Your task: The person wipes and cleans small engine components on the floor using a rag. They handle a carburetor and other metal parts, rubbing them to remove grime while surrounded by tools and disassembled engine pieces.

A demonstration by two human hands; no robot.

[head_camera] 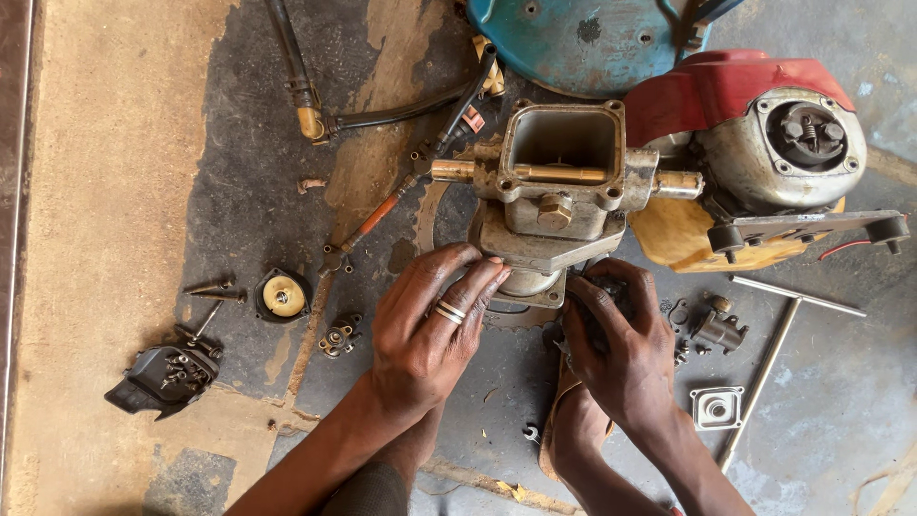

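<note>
— Two hands on the job: where exactly are they?

— Both sit at the base of the metal pump housing [559,182], the grey cast body with the square open top. The left hand [430,330] lies flat against its lower left side, fingers stretched out and unclenched, gripping nothing; there is a striped ring on one finger.

— And the other?

— The right hand [621,349] is curled around a small dark part [594,308] just under the housing's right corner. The fingers hide most of it, so I cannot tell what kind of piece it is.

— What lies around them?

— Left of the left hand, near it, a small metal fitting [340,336]; further out the same way, a black round cap with a yellow centre [283,295], a few loose bolts [214,289], and a black cover holding screws [164,377]. Beyond the left hand's fingertips, an orange-handled tool [377,218] lies slanted. To the right of the right hand, a square white gasket plate [716,407], a small valve piece [718,331] and a long T-shaped rod [764,373]. Past the right hand, joined to the housing, sits the small engine with a red cover [755,124].
</note>
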